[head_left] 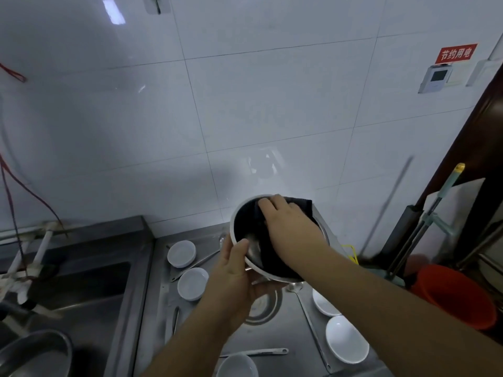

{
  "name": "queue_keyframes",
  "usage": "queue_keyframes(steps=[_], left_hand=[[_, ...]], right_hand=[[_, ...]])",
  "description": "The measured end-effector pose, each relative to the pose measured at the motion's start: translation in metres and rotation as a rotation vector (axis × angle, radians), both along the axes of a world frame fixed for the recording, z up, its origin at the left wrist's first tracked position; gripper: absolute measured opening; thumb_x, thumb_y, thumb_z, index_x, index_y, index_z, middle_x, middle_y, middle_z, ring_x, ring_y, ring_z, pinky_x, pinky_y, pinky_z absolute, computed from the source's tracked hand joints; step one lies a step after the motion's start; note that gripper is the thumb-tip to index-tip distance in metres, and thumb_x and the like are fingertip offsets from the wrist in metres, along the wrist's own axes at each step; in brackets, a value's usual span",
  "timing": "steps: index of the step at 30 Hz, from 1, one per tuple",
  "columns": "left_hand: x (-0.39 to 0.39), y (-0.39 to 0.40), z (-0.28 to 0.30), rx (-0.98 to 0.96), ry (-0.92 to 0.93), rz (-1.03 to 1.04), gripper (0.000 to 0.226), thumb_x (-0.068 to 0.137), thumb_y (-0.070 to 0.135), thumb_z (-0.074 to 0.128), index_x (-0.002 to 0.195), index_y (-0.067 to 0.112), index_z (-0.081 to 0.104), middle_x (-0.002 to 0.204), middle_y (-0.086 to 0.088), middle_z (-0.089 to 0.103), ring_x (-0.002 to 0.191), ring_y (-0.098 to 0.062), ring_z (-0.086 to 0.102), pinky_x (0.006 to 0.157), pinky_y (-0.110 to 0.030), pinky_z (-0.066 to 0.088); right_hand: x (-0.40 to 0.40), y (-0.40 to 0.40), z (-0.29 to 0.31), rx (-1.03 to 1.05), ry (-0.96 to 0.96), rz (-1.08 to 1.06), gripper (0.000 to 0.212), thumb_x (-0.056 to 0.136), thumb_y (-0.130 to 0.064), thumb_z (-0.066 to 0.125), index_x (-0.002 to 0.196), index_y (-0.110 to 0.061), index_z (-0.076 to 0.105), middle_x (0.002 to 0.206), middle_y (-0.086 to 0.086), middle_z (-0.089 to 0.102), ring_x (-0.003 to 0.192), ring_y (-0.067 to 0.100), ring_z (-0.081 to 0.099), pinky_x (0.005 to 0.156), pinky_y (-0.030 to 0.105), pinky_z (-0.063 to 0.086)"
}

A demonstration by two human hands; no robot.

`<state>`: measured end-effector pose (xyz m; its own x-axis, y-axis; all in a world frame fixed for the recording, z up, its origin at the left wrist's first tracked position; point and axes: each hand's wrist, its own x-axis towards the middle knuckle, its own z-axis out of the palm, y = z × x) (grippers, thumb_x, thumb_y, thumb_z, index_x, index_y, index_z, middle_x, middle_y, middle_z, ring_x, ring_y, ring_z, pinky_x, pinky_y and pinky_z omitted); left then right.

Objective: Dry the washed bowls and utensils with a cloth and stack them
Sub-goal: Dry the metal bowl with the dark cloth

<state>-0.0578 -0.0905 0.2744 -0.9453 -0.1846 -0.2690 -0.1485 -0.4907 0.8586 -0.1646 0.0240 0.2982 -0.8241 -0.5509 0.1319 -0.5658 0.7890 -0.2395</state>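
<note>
Left hand (234, 270) gripped the rim of a round steel bowl (239, 221) held tilted above the steel counter (288, 330), right hand (285, 221) pressed a dark cloth (299, 206) inside it, fingers flat, red wall sign (455, 53) read 节约用电.

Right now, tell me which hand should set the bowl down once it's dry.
Left. The left hand already grips the metal bowl by its rim, while the right hand presses the dark cloth inside it.
</note>
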Motion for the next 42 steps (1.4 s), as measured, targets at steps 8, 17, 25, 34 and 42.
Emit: queue_keyframes(steps=[8, 17, 25, 34, 42], left_hand=[[0.002, -0.001, 0.004, -0.306, 0.139, 0.025, 0.056, 0.107, 0.014, 0.053, 0.152, 0.046, 0.041, 0.120, 0.006, 0.075, 0.107, -0.014, 0.075, 0.073, -0.050, 0.066], [0.004, -0.007, -0.013, -0.657, 0.229, -0.066, 0.058, 0.100, 0.016, 0.064, 0.150, 0.039, 0.044, 0.128, 0.011, 0.072, 0.120, -0.014, 0.069, 0.099, -0.034, 0.058], [0.005, -0.033, -0.013, -0.941, 0.233, -0.261, 0.085, 0.092, 0.034, 0.075, 0.156, 0.056, 0.023, 0.136, 0.020, 0.062, 0.121, -0.007, 0.064, 0.103, -0.037, 0.058], [-0.001, -0.066, -0.017, -0.977, 0.156, -0.181, 0.107, 0.079, 0.070, 0.074, 0.160, 0.055, 0.007, 0.162, 0.023, 0.026, 0.139, 0.001, 0.039, 0.110, -0.024, 0.039], [-0.001, -0.032, -0.014, 0.123, -0.200, 0.180, 0.039, 0.107, 0.038, 0.051, 0.117, 0.006, 0.072, 0.111, -0.012, 0.080, 0.108, -0.026, 0.072, 0.088, -0.034, 0.056]], right_hand=[[0.009, 0.000, -0.011, -0.153, -0.339, -0.225, 0.033, 0.106, -0.024, 0.048, 0.137, -0.016, 0.042, 0.140, 0.012, 0.046, 0.115, 0.034, 0.059, 0.083, 0.038, 0.042], [0.028, -0.001, -0.026, -1.221, -1.000, -0.389, 0.020, 0.106, -0.028, 0.057, 0.119, -0.035, 0.070, 0.114, 0.010, 0.077, 0.102, 0.030, 0.076, 0.088, 0.045, 0.063], [0.002, 0.021, -0.003, -1.547, -1.330, -0.487, 0.061, 0.095, -0.058, 0.053, 0.099, -0.004, 0.078, 0.099, 0.021, 0.077, 0.089, 0.036, 0.073, 0.081, 0.043, 0.055], [0.017, 0.023, 0.008, -1.509, -1.309, -0.428, 0.051, 0.095, -0.051, 0.059, 0.068, -0.014, 0.081, 0.072, 0.013, 0.071, 0.060, 0.029, 0.071, 0.060, 0.034, 0.052], [0.029, 0.026, -0.003, -1.531, -1.301, -0.527, 0.059, 0.095, -0.061, 0.056, 0.099, -0.008, 0.082, 0.090, 0.026, 0.076, 0.074, 0.036, 0.078, 0.068, 0.038, 0.050]])
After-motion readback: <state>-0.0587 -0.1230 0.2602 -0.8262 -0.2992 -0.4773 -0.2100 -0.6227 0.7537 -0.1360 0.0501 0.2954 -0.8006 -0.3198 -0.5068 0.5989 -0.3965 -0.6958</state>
